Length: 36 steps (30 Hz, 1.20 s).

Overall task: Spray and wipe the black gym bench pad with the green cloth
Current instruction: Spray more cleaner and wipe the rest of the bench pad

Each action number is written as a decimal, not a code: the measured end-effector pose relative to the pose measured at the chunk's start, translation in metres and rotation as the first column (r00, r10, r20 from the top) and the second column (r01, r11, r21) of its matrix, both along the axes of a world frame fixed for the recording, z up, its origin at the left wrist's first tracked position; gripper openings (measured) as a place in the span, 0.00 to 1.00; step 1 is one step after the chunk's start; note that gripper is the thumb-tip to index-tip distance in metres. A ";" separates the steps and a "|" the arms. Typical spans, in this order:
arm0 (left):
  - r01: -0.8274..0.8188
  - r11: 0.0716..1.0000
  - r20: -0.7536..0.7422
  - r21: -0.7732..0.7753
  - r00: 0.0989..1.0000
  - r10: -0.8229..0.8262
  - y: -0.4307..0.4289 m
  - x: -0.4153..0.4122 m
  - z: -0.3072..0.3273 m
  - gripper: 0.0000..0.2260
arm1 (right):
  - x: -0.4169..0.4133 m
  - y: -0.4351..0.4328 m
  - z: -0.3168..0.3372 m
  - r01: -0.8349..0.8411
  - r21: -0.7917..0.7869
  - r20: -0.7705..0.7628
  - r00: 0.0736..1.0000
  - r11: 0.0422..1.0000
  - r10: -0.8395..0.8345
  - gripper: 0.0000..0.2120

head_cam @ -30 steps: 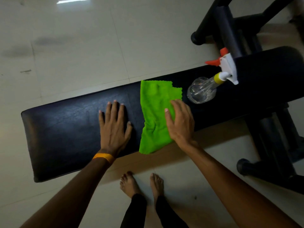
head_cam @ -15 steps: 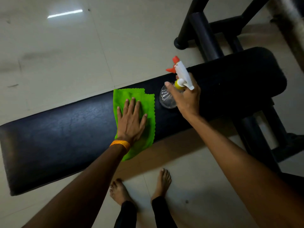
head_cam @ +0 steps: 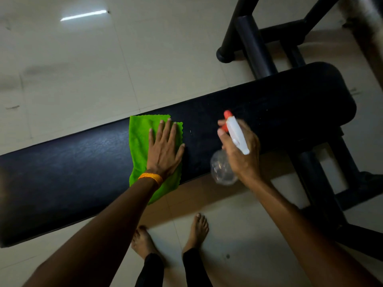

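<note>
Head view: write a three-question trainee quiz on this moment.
1. True or false: the left hand lies flat on the cloth.
2. The right hand grips: A) the cloth B) the bottle C) nothing.
3. Fill in: the cloth lies on the pad, with the bottle to the cloth's ____.
Key: 1 true; 2 B; 3 right.

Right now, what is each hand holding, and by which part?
The right hand grips the spray bottle at its neck, below the trigger head. The left hand holds nothing; it presses flat on the green cloth.
</note>
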State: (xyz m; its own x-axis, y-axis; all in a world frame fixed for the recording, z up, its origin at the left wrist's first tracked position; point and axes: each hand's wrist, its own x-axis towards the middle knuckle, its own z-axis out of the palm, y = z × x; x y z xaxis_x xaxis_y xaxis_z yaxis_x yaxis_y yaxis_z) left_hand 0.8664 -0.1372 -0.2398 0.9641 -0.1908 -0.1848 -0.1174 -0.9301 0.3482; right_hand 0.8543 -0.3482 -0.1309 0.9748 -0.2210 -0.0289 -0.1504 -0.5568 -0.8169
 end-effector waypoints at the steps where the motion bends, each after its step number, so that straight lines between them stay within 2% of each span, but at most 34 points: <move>1: 0.005 1.000 0.003 0.022 1.000 -0.005 -0.001 -0.001 -0.005 0.36 | -0.013 -0.004 -0.006 0.009 -0.056 -0.047 0.999 0.998 -0.012 0.12; 5: 0.002 0.995 0.049 0.102 0.999 -0.007 -0.002 -0.009 -0.023 0.34 | -0.041 -0.005 -0.030 -0.011 -0.252 -0.227 0.973 0.968 -0.048 0.15; 9: -0.006 0.993 0.090 0.120 0.996 -0.005 -0.004 -0.012 -0.026 0.33 | -0.036 0.006 -0.049 -0.089 -0.287 -0.337 0.941 0.954 -0.013 0.11; 13: -0.011 0.994 0.099 0.108 0.995 0.000 -0.003 -0.014 -0.025 0.33 | -0.030 0.016 -0.059 -0.160 -0.317 -0.345 0.938 0.935 0.044 0.14; 18: -0.038 0.995 0.115 0.088 0.993 0.027 -0.003 -0.014 -0.027 0.33 | -0.032 0.001 -0.061 -0.132 -0.337 -0.315 0.949 0.932 0.021 0.12; 26: -0.061 0.994 0.144 0.087 0.988 0.048 -0.005 -0.012 -0.029 0.34 | -0.025 -0.052 -0.052 -0.024 -0.335 -0.298 0.951 0.942 -0.082 0.09; 31: -0.064 0.986 0.116 0.154 0.992 0.046 -0.011 0.000 -0.022 0.34 | -0.008 -0.077 -0.044 0.075 -0.340 -0.294 0.938 0.937 -0.182 0.10; 34: -0.055 0.995 0.128 0.079 0.991 0.044 -0.037 0.025 -0.009 0.32 | 0.004 -0.090 -0.039 0.138 -0.326 -0.293 0.926 0.935 -0.239 0.12; 36: 0.054 0.998 0.143 -0.023 0.989 -0.050 -0.068 0.042 -0.006 0.34 | 0.012 -0.098 -0.038 0.171 -0.317 -0.302 0.914 0.933 -0.270 0.12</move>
